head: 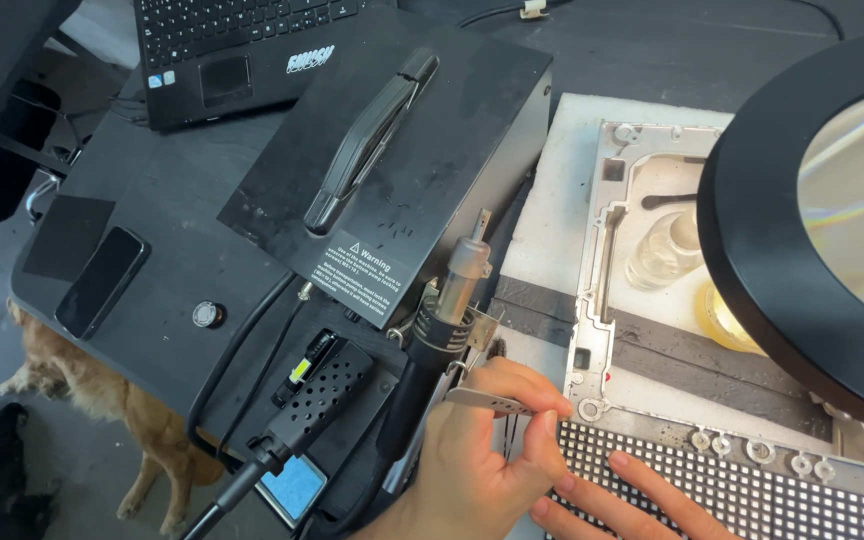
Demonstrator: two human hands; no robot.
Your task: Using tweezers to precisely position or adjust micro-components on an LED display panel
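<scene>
Tweezers (487, 401), lower centre: thin, stiff, light metal, likely slippery; left hand (472, 470) fingers pinch mid-shank. Right hand (642, 500) fingers spread flat on LED matrix panel (752, 495).

Labels and screens on the bench

Black warning label (369, 263) with white triangle on box's near corner; dark phone screen (102, 281) far left; small stickers (162, 80) on laptop.

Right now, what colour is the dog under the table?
Golden-orange dog, seen best in the head view.
</scene>
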